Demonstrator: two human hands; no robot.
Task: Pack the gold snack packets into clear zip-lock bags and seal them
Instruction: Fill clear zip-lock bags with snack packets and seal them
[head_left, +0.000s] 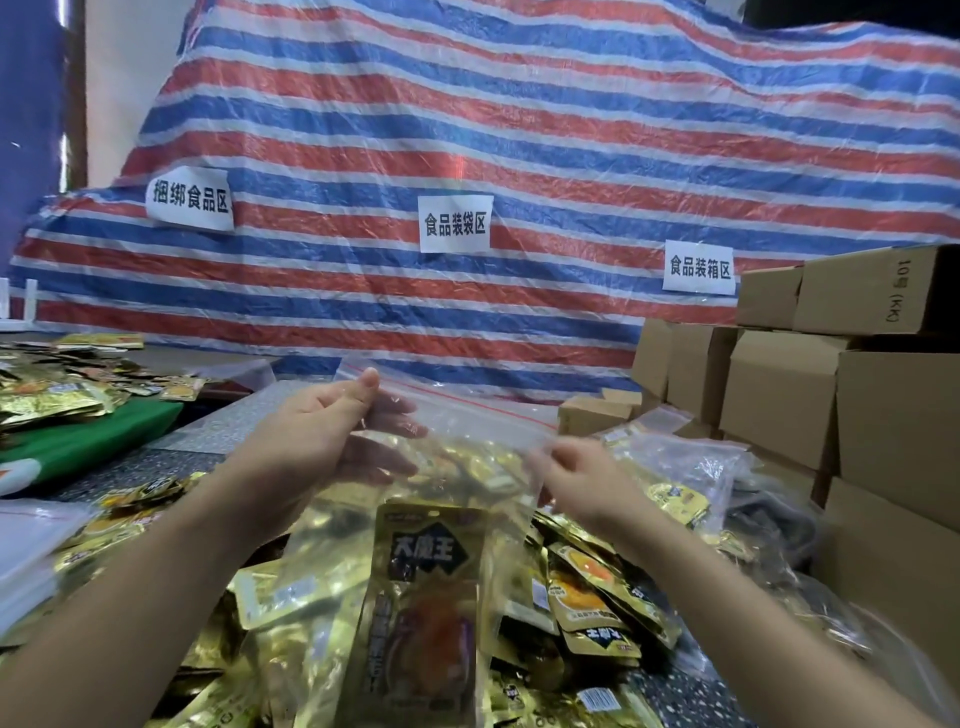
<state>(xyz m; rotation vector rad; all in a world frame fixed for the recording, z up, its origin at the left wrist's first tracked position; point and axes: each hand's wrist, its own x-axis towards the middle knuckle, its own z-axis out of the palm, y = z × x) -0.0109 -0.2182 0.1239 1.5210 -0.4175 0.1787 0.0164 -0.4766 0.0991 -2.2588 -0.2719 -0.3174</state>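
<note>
A clear zip-lock bag (457, 415) with a red zip line is held up over the table, its mouth end away from me. Gold snack packets show inside it, one with a dark label (426, 587) lying flat in its lower part. My left hand (322, 431) grips the bag's upper left edge, thumb on top and fingers behind the plastic. My right hand (576, 483) pinches the bag's right edge near the zip line. Below the bag lies a heap of loose gold packets (597, 597).
Stacked cardboard boxes (810, 395) fill the right side. Another clear bag with packets (685, 478) lies beside them. More gold packets (57, 384) sit at the left on green cloth (88, 441). A striped tarp (467, 156) with paper labels hangs behind.
</note>
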